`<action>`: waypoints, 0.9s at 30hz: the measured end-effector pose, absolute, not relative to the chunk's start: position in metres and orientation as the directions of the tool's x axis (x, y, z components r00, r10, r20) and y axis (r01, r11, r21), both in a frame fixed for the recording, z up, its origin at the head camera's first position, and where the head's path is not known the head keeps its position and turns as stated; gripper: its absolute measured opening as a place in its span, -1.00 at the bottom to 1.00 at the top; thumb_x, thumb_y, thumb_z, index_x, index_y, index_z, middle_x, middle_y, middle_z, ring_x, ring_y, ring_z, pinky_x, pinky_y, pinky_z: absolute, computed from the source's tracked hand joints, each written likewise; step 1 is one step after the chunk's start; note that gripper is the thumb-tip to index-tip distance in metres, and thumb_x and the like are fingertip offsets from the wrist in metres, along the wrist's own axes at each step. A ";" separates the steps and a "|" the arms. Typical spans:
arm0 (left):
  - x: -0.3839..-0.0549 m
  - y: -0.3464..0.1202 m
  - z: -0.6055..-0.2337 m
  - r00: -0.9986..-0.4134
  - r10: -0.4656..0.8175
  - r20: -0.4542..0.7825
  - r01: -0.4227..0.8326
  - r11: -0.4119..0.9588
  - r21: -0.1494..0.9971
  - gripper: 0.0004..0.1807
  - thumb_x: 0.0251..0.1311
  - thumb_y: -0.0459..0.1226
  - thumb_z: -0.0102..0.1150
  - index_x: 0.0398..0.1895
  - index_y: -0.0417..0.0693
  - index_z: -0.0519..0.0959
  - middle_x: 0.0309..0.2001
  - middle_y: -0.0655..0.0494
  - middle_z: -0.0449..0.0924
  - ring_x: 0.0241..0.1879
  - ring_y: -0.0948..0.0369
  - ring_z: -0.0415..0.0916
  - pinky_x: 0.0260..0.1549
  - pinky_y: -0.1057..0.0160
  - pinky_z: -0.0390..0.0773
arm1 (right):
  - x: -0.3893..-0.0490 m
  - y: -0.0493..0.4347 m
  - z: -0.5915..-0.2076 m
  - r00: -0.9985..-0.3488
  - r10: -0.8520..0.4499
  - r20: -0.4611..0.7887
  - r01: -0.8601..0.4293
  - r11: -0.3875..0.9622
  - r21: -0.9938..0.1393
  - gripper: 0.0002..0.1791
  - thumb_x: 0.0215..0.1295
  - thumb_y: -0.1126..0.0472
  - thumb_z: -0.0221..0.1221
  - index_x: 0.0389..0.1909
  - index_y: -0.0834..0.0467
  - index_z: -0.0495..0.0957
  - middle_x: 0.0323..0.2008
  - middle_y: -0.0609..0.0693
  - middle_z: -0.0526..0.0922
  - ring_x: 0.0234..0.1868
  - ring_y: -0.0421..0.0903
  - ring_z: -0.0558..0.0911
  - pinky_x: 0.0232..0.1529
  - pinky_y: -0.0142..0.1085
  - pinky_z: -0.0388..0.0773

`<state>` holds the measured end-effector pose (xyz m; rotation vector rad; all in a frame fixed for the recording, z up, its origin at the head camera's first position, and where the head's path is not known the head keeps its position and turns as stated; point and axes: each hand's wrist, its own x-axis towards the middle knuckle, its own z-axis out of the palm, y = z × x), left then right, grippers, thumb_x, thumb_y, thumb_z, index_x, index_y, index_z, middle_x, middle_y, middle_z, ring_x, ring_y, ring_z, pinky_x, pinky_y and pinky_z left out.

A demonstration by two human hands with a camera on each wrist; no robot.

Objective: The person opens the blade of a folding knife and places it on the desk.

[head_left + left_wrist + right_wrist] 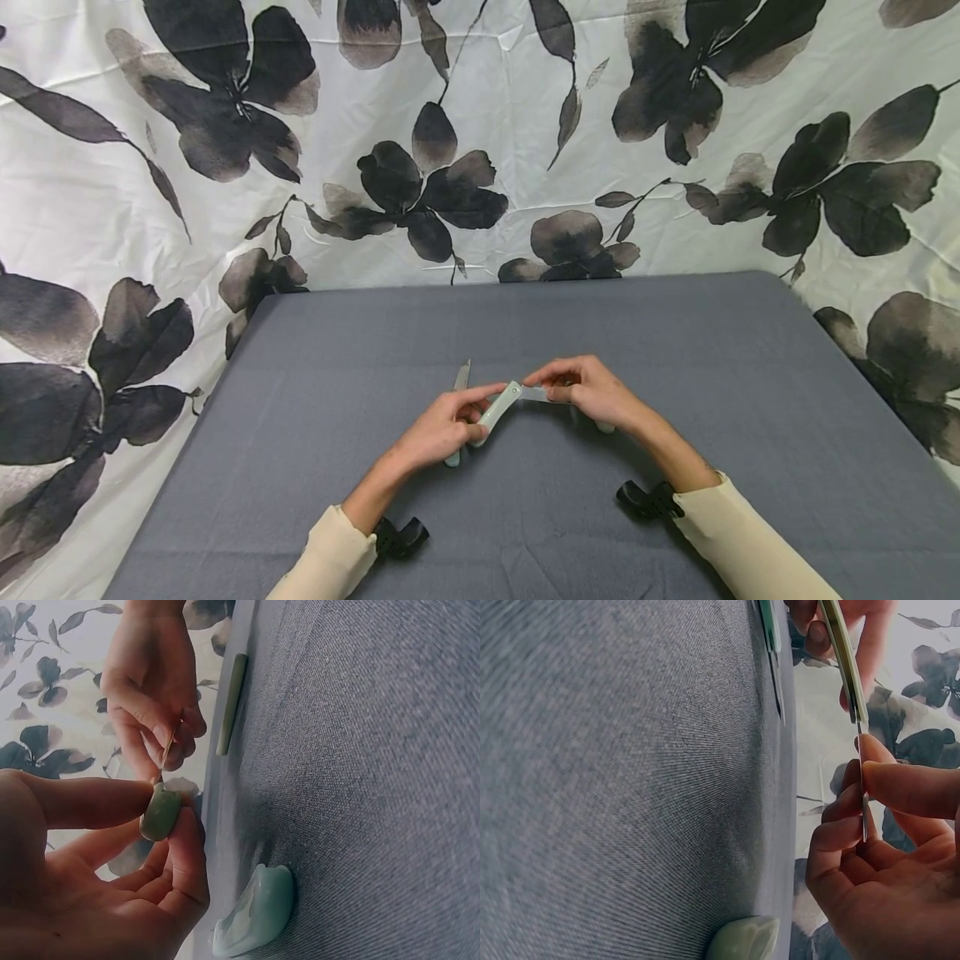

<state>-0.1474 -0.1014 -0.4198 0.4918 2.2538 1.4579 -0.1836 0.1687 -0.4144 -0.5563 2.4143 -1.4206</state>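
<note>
Knife [501, 407], a folding one with a pale green handle, is held up off the worktop [375, 333], between the two hands. Its blade [536, 394] stands at a bend to the handle in the head view, neither folded in nor in line with it. The left hand [442, 427] pinches the handle, its index finger reaching along to the pivot end and its thumb nearer the other end. The right hand [592, 390] pinches the blade across its flat faces between thumb and fingers, as the right wrist view shows edge-on.

The step in hand looks like working the blade about its pivot; a still picture cannot tell whether it is opening or closing. Either way, the next move calls for a steady left grip and a turning pull or push from the right, kept to the flats, with fingertips out of the blade's path.

Just beyond the left hand, partly covered by it, a second knife [462, 377] lies unfolded on the worktop. Under the right hand is a pale green piece [604, 427], mostly hidden in the head view; whether it is another folded knife, I cannot tell. Behind everything hangs a flower-patterned cloth [517, 108].
</note>
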 end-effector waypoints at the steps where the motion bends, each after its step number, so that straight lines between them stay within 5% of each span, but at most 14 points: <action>1: -0.148 -0.102 -0.420 -0.851 0.505 -0.146 0.074 0.390 0.918 -0.26 0.19 -0.49 0.14 0.50 0.07 0.45 -0.07 -0.20 0.71 -0.25 0.22 0.56 -0.24 0.26 0.52 | -0.183 0.169 -0.414 -0.885 -0.464 -0.048 -0.184 0.440 -0.879 -0.72 0.42 0.37 0.20 0.04 0.13 0.77 -0.08 0.16 0.74 -0.14 -0.05 0.63 -0.14 -0.29 0.60; 10: -0.148 -0.103 -0.418 -0.828 0.540 -0.152 0.095 0.403 0.910 -0.26 0.19 -0.48 0.13 0.50 0.05 0.46 -0.06 -0.22 0.68 -0.29 0.23 0.53 -0.30 0.29 0.50 | -0.183 0.170 -0.413 -0.876 -0.479 -0.053 -0.182 0.431 -0.884 -0.72 0.41 0.40 0.19 0.01 0.15 0.77 -0.01 0.18 0.77 -0.06 0.00 0.69 -0.10 -0.31 0.64; 27: -0.146 -0.107 -0.417 -0.777 0.601 -0.188 0.102 0.415 0.904 -0.21 0.11 -0.50 0.09 0.50 0.09 0.45 -0.06 -0.19 0.68 -0.32 0.23 0.49 -0.38 0.29 0.47 | -0.187 0.172 -0.417 -0.846 -0.531 -0.042 -0.247 0.461 -0.853 -0.71 0.37 0.41 0.19 -0.05 0.11 0.80 -0.06 0.09 0.79 -0.20 -0.09 0.64 -0.18 -0.34 0.57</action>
